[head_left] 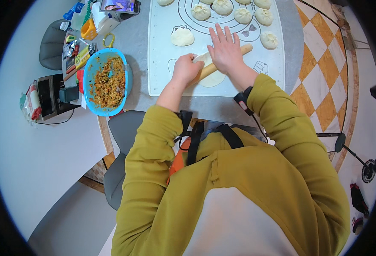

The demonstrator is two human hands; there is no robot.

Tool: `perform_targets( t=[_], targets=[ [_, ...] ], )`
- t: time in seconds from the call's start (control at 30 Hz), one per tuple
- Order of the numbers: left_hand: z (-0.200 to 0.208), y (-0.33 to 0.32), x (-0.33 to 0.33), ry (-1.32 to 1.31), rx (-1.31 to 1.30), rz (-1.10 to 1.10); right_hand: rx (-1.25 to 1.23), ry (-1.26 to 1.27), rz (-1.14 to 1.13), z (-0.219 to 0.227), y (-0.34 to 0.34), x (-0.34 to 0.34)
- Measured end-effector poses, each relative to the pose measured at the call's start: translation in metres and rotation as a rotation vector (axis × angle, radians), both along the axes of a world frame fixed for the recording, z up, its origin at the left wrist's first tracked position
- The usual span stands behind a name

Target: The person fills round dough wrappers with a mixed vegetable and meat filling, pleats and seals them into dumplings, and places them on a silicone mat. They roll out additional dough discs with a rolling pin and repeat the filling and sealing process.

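Note:
A wooden rolling pin [208, 71] lies slantwise across a thin round of dough [214, 80] on the white mat [162, 87]. My right hand [226, 51] presses flat on the pin, palm down, fingers stretched out past it. At the left edge of the dough, my left hand [187, 69] is closed, pinching the rim between thumb and fingers. A small flattened piece of dough [182, 37] rests just beyond my left hand. Several pleated filled buns [243, 16] sit toward the far side of the mat, one bun [269, 40] apart at the right.
A blue basin [128, 81] of chopped filling stands left of the mat. Beyond it are yellow scissors [108, 40], a yellow tape-like ring [88, 30] and a phone-like screen [120, 6]. A grey chair [126, 128] is tucked at the table's near edge.

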State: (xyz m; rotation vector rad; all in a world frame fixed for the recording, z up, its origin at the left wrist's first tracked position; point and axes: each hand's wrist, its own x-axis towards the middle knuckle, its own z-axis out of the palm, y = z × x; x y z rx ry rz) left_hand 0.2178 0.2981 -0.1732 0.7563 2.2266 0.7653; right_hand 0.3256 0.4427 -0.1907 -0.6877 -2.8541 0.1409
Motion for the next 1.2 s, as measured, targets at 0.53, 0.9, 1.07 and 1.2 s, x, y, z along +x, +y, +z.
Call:
perform_targets(
  t=[0.53,0.9,1.07,1.2],
  targets=[
    [-0.006,-0.011,0.001,0.064,-0.058,0.002,-0.005,-0.063,0.103,0.007,0.0,0.029],
    [0.013,-0.007,0.008,-0.795,0.338,0.306,-0.116,-0.1,0.194,0.03,-0.014,0.132],
    [0.042,-0.027,0.005,-1.169,0.81,0.391,-0.075,-0.061,0.22,0.018,-0.002,0.117],
    [0.066,-0.029,0.004,-1.17,0.947,0.292,-0.121,-0.103,0.141,0.017,0.009,0.078]
  ],
)
